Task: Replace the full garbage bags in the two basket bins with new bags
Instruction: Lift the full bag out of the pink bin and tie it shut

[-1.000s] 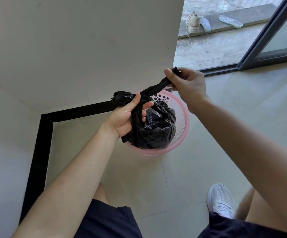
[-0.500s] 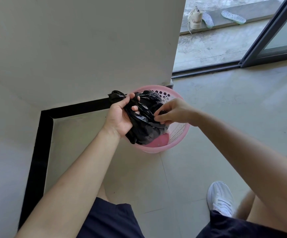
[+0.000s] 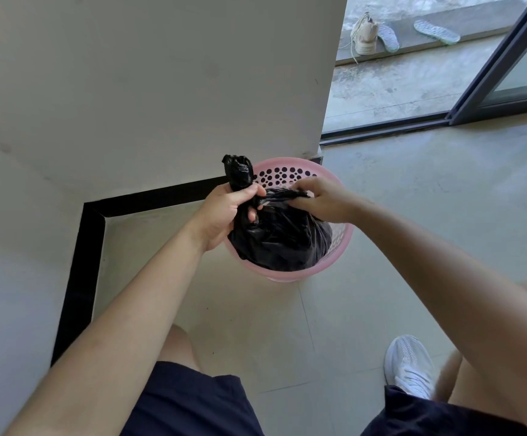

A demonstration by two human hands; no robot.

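Gripping black garbage bag (image 3: 274, 243) over pink basket bin (image 3: 340, 247): left hand (image 3: 224, 212) clenched round gathered neck, right hand (image 3: 315, 198) pinching twisted strand.

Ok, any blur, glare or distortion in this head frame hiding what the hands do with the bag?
Head view: left hand, right hand and black bag are sharp under even daylight; the bag's folds sink into black, with faint sheen; wall edge and door frame lean apart from the wide lens.
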